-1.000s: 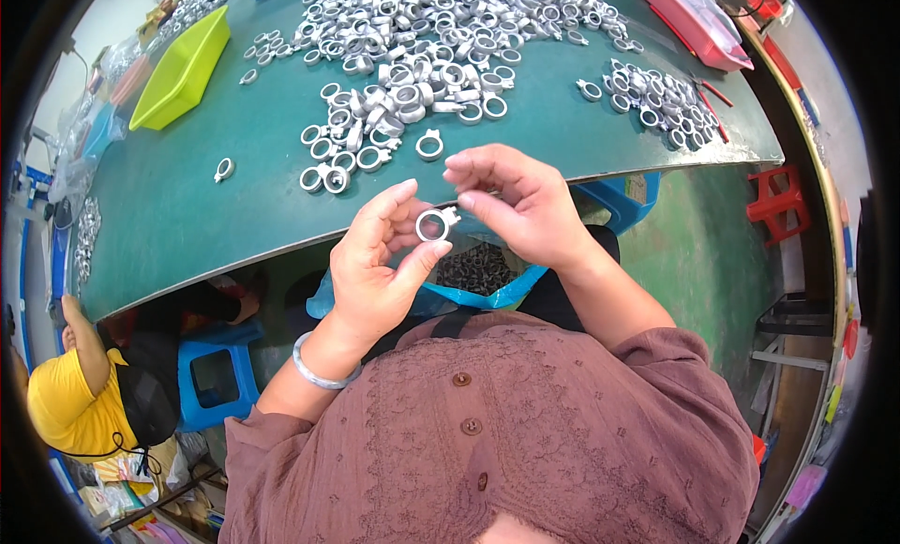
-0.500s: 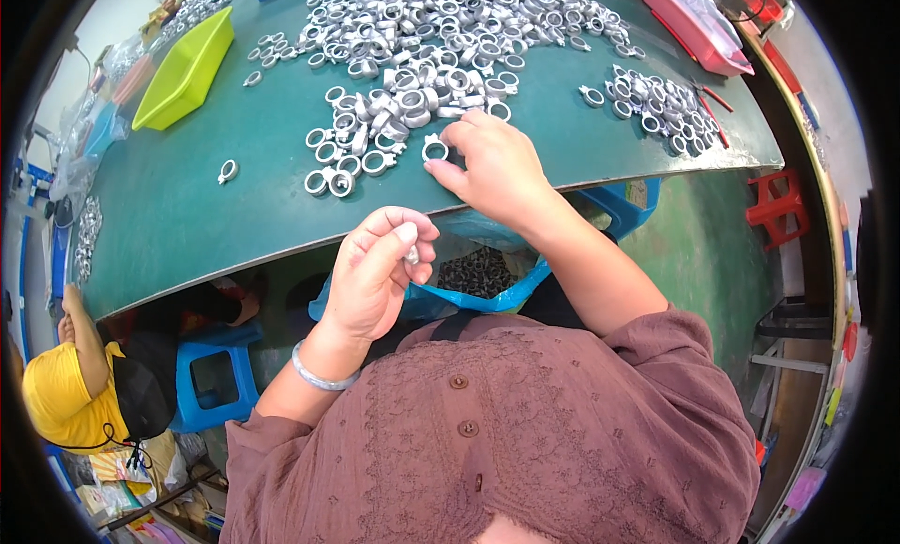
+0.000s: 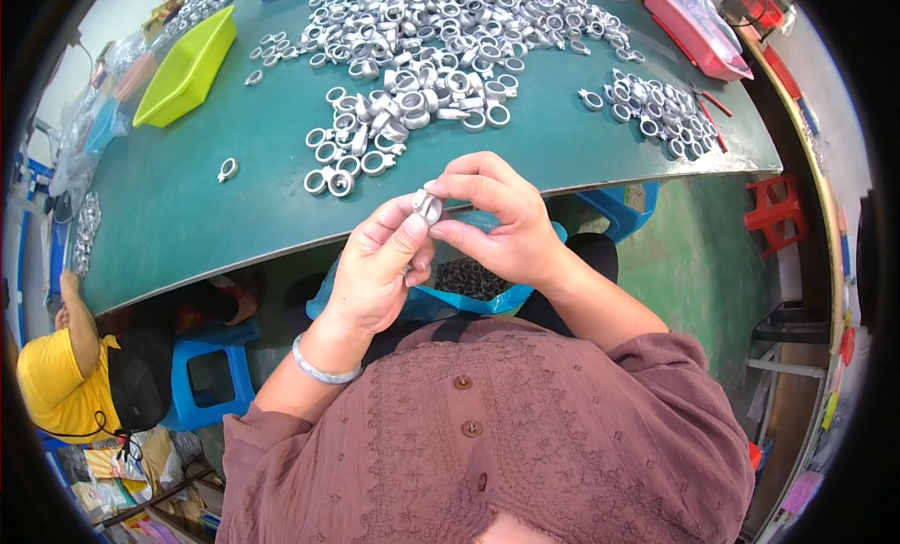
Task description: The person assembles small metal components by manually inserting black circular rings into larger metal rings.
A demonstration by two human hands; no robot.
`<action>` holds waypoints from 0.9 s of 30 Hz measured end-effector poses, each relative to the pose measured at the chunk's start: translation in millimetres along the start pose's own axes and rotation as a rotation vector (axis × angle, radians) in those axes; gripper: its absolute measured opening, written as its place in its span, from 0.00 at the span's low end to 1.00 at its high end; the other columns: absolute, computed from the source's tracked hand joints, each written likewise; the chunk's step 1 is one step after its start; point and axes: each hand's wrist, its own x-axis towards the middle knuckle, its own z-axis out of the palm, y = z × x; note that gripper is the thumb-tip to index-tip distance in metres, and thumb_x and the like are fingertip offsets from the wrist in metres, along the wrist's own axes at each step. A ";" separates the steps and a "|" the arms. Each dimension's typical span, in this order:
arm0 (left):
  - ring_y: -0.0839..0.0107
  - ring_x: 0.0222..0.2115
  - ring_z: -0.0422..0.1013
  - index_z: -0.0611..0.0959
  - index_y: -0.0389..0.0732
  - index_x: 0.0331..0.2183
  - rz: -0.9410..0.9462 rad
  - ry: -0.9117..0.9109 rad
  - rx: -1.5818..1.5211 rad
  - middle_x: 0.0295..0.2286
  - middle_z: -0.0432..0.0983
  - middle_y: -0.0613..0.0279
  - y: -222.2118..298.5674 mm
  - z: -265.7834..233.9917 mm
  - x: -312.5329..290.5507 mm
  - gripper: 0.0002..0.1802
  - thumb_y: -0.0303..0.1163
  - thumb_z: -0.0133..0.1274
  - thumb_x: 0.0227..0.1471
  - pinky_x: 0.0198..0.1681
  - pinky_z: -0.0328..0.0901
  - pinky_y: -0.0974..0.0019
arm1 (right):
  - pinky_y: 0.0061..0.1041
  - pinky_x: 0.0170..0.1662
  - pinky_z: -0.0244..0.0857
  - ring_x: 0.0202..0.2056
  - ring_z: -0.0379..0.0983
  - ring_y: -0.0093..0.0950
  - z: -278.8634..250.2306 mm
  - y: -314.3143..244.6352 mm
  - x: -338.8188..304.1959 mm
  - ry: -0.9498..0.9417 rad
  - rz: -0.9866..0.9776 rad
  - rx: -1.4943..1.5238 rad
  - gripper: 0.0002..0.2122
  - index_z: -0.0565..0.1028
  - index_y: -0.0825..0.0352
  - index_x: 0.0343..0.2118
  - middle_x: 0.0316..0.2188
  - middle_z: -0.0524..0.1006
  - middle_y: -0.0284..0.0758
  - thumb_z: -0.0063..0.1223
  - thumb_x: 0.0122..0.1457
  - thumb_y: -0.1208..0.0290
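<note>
Between my two hands, over the table's near edge, is one silver metal ring clamp with a small lug. The thumb and fingers of my left hand pinch it from the left. My right hand grips its other side with thumb and fingertips. A small shiny bit also shows among the curled lower fingers of my left hand; its kind cannot be made out. Just beyond, a big heap of like ring clamps covers the middle of the green table. One lone ring clamp lies to the left.
Below the table edge hangs a blue plastic bag of small dark parts. A smaller clamp pile lies right, beside red-handled pliers. A yellow-green tray and a pink tray flank the heap. A person in yellow sits left.
My right hand has come back from the heap's near edge with a ring clamp, which both hands now hold. My left hand has shifted slightly right and up.
</note>
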 end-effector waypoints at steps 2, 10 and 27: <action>0.86 0.20 0.59 0.73 0.39 0.40 0.036 0.039 0.063 0.27 0.69 0.72 -0.4 2.4 -0.1 0.14 0.34 0.49 0.52 0.18 0.52 0.82 | 0.24 0.33 0.64 0.32 0.69 0.31 -1.8 -2.3 -1.5 -0.015 0.026 0.024 0.15 0.73 0.66 0.34 0.30 0.71 0.37 0.60 0.38 0.78; 0.88 0.20 0.57 0.72 0.38 0.42 0.134 0.052 0.235 0.29 0.71 0.71 -3.8 0.9 -1.1 0.15 0.31 0.50 0.51 0.19 0.52 0.83 | 0.16 0.29 0.60 0.30 0.67 0.21 -6.9 -6.3 -3.1 -0.056 0.056 0.117 0.14 0.73 0.65 0.37 0.32 0.72 0.33 0.57 0.44 0.79; 0.79 0.29 0.68 0.73 0.34 0.38 0.414 0.069 0.521 0.31 0.73 0.64 -7.4 3.1 -2.3 0.14 0.24 0.54 0.45 0.34 0.64 0.76 | 0.18 0.31 0.64 0.27 0.70 0.21 -9.8 -11.4 -6.9 -0.079 0.166 0.216 0.09 0.74 0.70 0.34 0.27 0.73 0.33 0.55 0.46 0.80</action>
